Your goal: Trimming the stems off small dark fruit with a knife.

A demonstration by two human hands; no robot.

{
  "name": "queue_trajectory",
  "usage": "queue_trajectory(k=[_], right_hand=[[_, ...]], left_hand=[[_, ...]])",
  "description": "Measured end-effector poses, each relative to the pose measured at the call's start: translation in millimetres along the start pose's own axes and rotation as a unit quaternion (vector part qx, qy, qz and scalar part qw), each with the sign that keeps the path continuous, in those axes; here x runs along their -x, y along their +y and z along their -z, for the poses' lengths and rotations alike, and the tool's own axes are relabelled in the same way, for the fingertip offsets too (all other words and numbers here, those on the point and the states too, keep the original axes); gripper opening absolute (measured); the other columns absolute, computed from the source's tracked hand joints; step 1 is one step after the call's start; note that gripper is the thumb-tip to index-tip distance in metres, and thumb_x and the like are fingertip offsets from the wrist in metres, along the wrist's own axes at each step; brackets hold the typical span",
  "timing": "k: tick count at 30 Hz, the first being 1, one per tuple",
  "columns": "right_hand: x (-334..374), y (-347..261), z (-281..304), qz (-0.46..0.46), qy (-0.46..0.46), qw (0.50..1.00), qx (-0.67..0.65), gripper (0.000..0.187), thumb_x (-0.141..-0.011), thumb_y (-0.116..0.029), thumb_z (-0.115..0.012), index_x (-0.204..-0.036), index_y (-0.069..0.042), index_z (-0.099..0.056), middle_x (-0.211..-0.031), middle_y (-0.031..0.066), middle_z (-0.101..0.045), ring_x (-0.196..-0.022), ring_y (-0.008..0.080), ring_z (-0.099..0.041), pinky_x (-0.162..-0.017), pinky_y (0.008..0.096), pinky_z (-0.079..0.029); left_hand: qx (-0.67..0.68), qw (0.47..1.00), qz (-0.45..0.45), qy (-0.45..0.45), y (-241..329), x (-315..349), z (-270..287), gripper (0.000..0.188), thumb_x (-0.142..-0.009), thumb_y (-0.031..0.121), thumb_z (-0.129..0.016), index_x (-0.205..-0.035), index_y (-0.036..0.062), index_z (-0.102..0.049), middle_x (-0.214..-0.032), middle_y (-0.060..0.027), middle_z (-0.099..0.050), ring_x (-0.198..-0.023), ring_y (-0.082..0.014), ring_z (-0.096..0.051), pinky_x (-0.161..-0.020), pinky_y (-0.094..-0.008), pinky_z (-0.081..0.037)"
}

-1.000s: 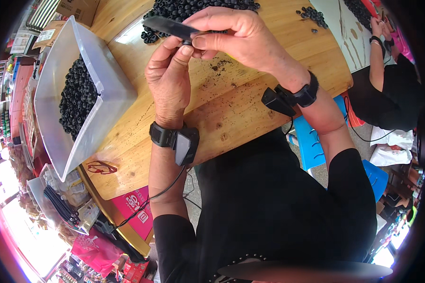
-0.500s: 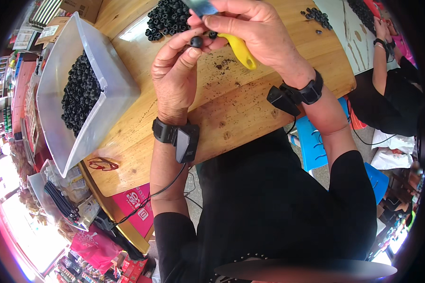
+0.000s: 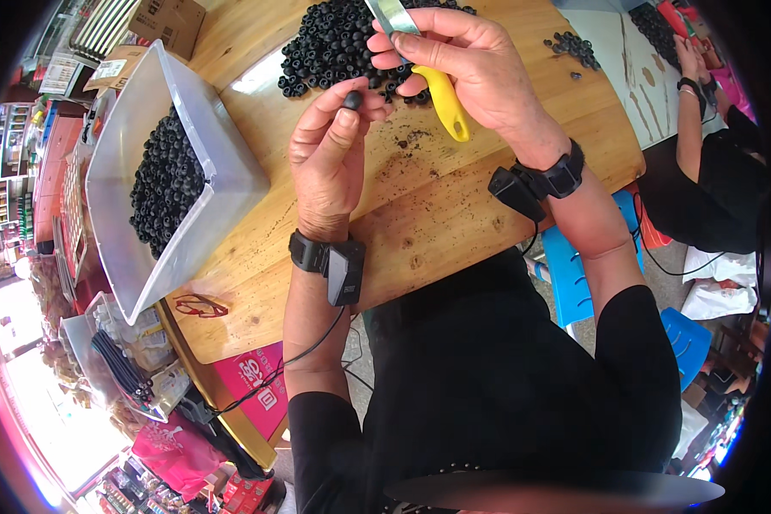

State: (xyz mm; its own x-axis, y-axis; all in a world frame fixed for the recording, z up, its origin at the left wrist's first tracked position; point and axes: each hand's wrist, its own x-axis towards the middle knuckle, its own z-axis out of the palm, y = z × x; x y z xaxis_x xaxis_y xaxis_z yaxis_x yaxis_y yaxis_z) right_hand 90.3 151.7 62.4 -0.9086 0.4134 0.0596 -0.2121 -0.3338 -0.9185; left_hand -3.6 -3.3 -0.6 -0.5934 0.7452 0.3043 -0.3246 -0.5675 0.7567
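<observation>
My left hand [image 3: 330,158] pinches a small black rounded piece [image 3: 352,100], smooth and ball-like, between thumb and fingertips over the wooden table [image 3: 420,206]. My right hand [image 3: 471,68] grips a knife by its yellow handle [image 3: 444,104]. Its flat metal blade [image 3: 392,15] points up and away, past the thumb. A narrow gap separates the two hands. Just beyond them lies a heap of similar black pieces [image 3: 321,51], many with hollow ends, partly hidden by my right hand.
At the left stands a translucent plastic bin [image 3: 236,163] holding many black pieces [image 3: 167,184]. Red-framed glasses [image 3: 200,306] lie near the table's left corner. Dark crumbs [image 3: 411,141] dot the wood. A small group of pieces [image 3: 572,48] sits far right, near another person's hands [image 3: 688,56].
My hands have drawn slightly apart, and the blade has moved off from the left hand. The whole view has shifted, so more of the far heap shows.
</observation>
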Motion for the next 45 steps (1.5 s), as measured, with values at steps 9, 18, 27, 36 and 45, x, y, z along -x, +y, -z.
queue_trajectory(k=[9,18,27,36,45], right_hand=[[-10,-20,35,0.07,0.067,0.993,-0.069,0.027,-0.094,-0.012,-0.052,-0.117,0.002,-0.054,-0.099,0.0129,-0.065,-0.084,0.02,-0.067,-0.067,0.0302,-0.058],[-22,-19,77,0.075,-0.039,0.969,-0.23,0.021,-0.094,-0.006,-0.05,-0.113,0.002,-0.054,-0.101,0.0133,-0.063,-0.088,0.0198,-0.064,-0.072,0.0297,-0.056],[-7,-38,104,0.08,0.048,0.938,-0.334,0.019,-0.092,-0.001,-0.049,-0.11,0.003,-0.054,-0.108,0.0135,-0.06,-0.092,0.0205,-0.063,-0.074,0.0269,-0.054],[-12,-16,149,-0.079,-0.045,0.819,-0.566,0.035,-0.092,-0.004,-0.053,-0.125,0.003,-0.046,-0.118,0.0095,-0.054,-0.105,0.0157,-0.057,-0.079,0.023,-0.054],[-31,9,157,-0.088,0.044,0.88,-0.464,0.033,-0.092,-0.004,-0.051,-0.124,0.003,-0.045,-0.118,0.0129,-0.055,-0.105,0.0217,-0.057,-0.077,0.0307,-0.054]], left_hand=[[-0.481,0.827,-0.258,0.131,75,8,-37,0.02,-0.078,-0.005,-0.068,-0.096,0.0,-0.066,-0.091,-0.0061,-0.065,-0.082,-0.0106,-0.059,-0.077,-0.0231,-0.048],[-0.874,0.436,-0.118,0.179,158,20,22,0.02,-0.083,0.017,-0.065,-0.094,0.0006,-0.068,-0.077,-0.013,-0.063,-0.069,-0.0292,-0.061,-0.063,-0.0349,-0.047],[-0.792,0.524,-0.312,0.041,93,6,-37,0.022,-0.077,0.004,-0.07,-0.098,0.0027,-0.066,-0.089,-0.0111,-0.063,-0.08,-0.026,-0.06,-0.072,-0.0354,-0.048],[-0.737,0.63,-0.15,-0.193,-33,-2,-62,0.041,-0.074,0.007,-0.064,-0.112,-0.0031,-0.053,-0.1,-0.0146,-0.054,-0.096,-0.0297,-0.052,-0.083,-0.04,-0.043],[-0.794,0.506,-0.239,-0.238,-68,-60,-68,0.048,-0.075,0.011,-0.063,-0.12,0.0006,-0.05,-0.119,-0.0136,-0.053,-0.116,-0.0301,-0.047,-0.099,-0.0443,-0.036]])
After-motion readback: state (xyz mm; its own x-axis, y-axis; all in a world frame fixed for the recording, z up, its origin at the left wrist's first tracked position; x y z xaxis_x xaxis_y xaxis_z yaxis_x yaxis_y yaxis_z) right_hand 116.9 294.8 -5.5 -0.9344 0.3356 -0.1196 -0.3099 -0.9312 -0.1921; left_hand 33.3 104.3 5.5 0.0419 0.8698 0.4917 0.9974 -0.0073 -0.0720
